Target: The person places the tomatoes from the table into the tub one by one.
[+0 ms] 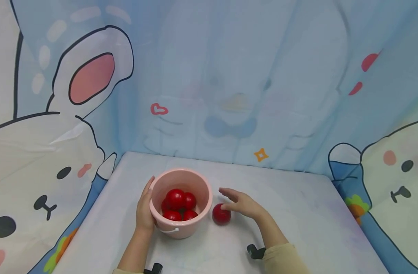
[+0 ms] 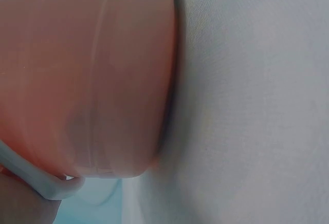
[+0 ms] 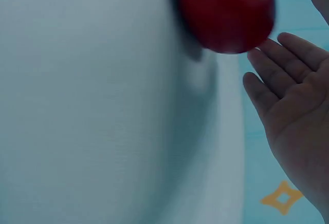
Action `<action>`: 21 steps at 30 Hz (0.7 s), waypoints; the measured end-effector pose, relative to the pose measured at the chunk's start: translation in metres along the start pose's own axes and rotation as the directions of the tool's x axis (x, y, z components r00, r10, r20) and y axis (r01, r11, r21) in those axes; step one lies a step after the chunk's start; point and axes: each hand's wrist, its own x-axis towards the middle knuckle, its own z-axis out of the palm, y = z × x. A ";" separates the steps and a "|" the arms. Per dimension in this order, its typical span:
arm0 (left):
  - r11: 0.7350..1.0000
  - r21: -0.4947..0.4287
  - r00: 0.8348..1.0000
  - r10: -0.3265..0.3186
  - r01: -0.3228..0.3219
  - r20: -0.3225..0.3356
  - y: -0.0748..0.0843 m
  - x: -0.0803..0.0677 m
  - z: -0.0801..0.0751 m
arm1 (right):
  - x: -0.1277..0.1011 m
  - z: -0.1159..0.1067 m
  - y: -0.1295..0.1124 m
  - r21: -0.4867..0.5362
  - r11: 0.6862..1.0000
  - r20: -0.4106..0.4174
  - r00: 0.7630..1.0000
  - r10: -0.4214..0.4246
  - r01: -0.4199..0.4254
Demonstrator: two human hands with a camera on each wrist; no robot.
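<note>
A pink bucket (image 1: 181, 228) with a white handle (image 2: 38, 175) stands on the white tabletop, several glossy red balls (image 1: 176, 199) inside it. My left hand (image 1: 145, 209) rests along the bucket's left side, its visible fingers straight near the rim. To the right of the bucket lies a single dark red ball (image 1: 221, 215). Over and beside this ball is my right hand (image 1: 244, 204), thumb and fingers spread apart. In the right wrist view the fingers (image 3: 272, 75) are extended near the ball (image 3: 229, 13); whether they touch it, I cannot tell.
The white tabletop (image 1: 298, 213) runs back to a blue printed curtain (image 1: 229, 76). Cartoon rabbits are printed on the cloth at both sides. A small black fitting (image 1: 255, 252) sits at my right wrist, another (image 1: 155, 268) at my left.
</note>
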 end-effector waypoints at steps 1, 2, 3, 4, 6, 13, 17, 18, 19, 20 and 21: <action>1.000 0.002 1.000 0.000 0.000 -0.003 0.000 0.000 0.000 | -0.001 0.004 0.005 0.010 1.000 -0.005 1.000 0.008 -0.008; 1.000 0.003 1.000 0.001 -0.001 -0.004 0.000 0.000 -0.001 | -0.001 0.008 0.009 0.016 1.000 -0.012 1.000 0.013 -0.012; 1.000 0.004 1.000 0.003 -0.003 -0.006 0.000 -0.001 -0.001 | -0.001 0.012 0.012 0.027 0.999 -0.018 1.000 0.020 -0.019; 1.000 0.005 1.000 0.005 -0.005 -0.008 0.000 -0.001 -0.001 | -0.002 0.014 0.015 0.036 0.999 -0.027 0.999 0.025 -0.024; 1.000 0.006 1.000 0.005 -0.005 -0.008 0.000 -0.001 -0.001 | -0.002 0.019 0.018 0.046 0.999 -0.039 0.999 0.029 -0.027; 1.000 0.009 1.000 0.008 -0.008 0.001 -0.001 0.000 -0.001 | -0.006 0.023 0.024 0.015 0.999 -0.040 0.998 0.042 -0.041; 1.000 0.004 1.000 0.009 -0.009 0.001 -0.002 0.000 -0.001 | -0.008 0.024 0.027 -0.005 0.998 -0.045 0.997 0.060 -0.060; 1.000 0.003 1.000 0.009 -0.009 0.000 -0.002 0.000 0.000 | -0.008 0.024 0.027 -0.008 0.998 -0.047 0.997 0.063 -0.063; 1.000 0.004 1.000 0.009 -0.009 0.000 -0.002 0.000 0.000 | -0.009 0.024 0.027 -0.008 0.998 -0.050 0.996 0.068 -0.068; 1.000 0.004 1.000 0.010 -0.010 0.000 -0.002 0.000 0.000 | -0.009 0.025 0.028 -0.005 0.997 -0.052 0.996 0.074 -0.074; 1.000 0.003 1.000 0.007 -0.007 0.000 -0.003 0.000 0.000 | -0.010 0.025 0.028 -0.004 0.997 -0.054 0.995 0.078 -0.079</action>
